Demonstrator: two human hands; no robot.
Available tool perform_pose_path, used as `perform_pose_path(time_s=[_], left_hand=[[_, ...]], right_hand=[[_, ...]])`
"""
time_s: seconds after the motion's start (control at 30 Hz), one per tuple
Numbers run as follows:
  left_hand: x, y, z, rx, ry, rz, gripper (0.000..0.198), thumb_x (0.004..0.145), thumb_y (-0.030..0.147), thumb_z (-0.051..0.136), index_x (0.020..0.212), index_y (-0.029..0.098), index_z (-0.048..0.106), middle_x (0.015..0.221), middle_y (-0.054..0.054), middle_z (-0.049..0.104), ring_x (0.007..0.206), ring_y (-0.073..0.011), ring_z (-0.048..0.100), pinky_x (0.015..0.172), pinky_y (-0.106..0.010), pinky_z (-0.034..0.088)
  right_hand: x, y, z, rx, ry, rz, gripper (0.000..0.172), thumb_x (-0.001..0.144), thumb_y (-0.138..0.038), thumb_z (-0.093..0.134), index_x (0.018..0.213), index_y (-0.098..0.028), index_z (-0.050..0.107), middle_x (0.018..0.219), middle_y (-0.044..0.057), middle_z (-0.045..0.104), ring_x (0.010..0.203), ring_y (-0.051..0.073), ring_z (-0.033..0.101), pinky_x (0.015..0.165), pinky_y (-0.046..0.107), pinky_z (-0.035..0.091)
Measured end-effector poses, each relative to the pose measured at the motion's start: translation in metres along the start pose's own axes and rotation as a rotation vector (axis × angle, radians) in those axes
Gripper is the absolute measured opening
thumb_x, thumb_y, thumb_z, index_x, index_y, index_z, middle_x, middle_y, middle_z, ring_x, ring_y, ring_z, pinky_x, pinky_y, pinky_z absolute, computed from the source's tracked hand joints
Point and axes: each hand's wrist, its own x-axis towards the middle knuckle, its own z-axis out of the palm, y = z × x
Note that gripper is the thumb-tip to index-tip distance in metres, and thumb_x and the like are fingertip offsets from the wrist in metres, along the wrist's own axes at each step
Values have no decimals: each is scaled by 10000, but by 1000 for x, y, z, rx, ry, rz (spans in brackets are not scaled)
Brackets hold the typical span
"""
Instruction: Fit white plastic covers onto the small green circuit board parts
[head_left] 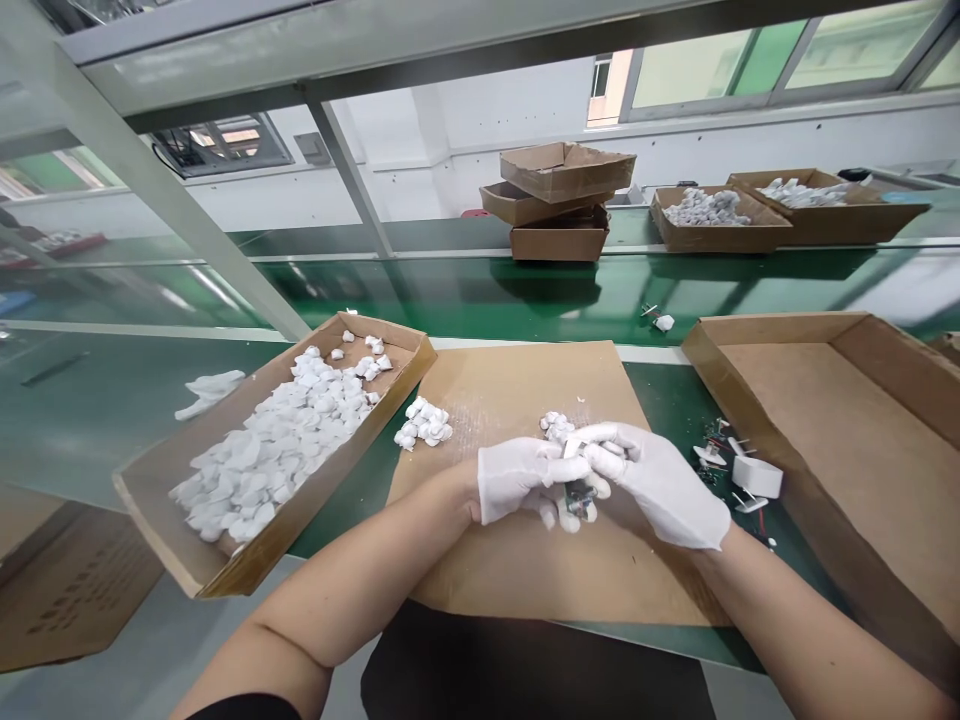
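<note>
My left hand (pixel 529 478), in a white glove, is closed around a small circuit board (pixel 577 497) with dark green parts, over the cardboard sheet (pixel 517 570). My right hand (pixel 656 480), also gloved, meets it from the right, its thumb and fingertips pinched at the top of the same piece. What exactly the right fingertips grip is hidden. Just beyond the hands lies a small heap of white plastic pieces (pixel 556 425). Another cluster of white pieces (pixel 424 423) sits at the sheet's left edge.
A cardboard tray (pixel 409 385) full of white pieces stands left, a white glove (pixel 210 392) beside it. On the right are loose wired parts (pixel 756 476) and a large cardboard tray (pixel 847 400). Stacked boxes (pixel 559 240) and filled trays (pixel 720 238) stand at the back.
</note>
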Motion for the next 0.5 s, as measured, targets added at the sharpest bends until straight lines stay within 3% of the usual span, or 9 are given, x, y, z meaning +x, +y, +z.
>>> perform_pose_path(time_s=[0.23, 0.37, 0.5], left_hand=[[4, 1, 1, -41, 83, 83, 358, 843, 444, 745, 983, 132, 637, 851, -87, 645, 746, -189, 667, 739, -342, 519], [6, -1, 1, -153, 112, 170, 393, 868, 505, 696, 971, 144, 579, 893, -120, 674, 651, -227, 682, 707, -441, 547], [6, -2, 3, -131, 128, 246, 403, 841, 472, 737, 1034, 141, 611, 921, -134, 707, 590, -220, 677, 672, -436, 549]], right_hand=[[4, 3, -9, 102, 192, 55, 481, 799, -638, 733, 962, -186, 746, 683, 35, 592, 595, 158, 446, 532, 305, 384], [3, 13, -8, 198, 256, 48, 487, 813, -653, 719, 992, -200, 707, 618, -25, 468, 564, 119, 354, 512, 265, 290], [0, 20, -2, 176, 191, 83, 477, 851, -676, 657, 894, -201, 665, 623, -19, 493, 568, 125, 401, 527, 262, 351]])
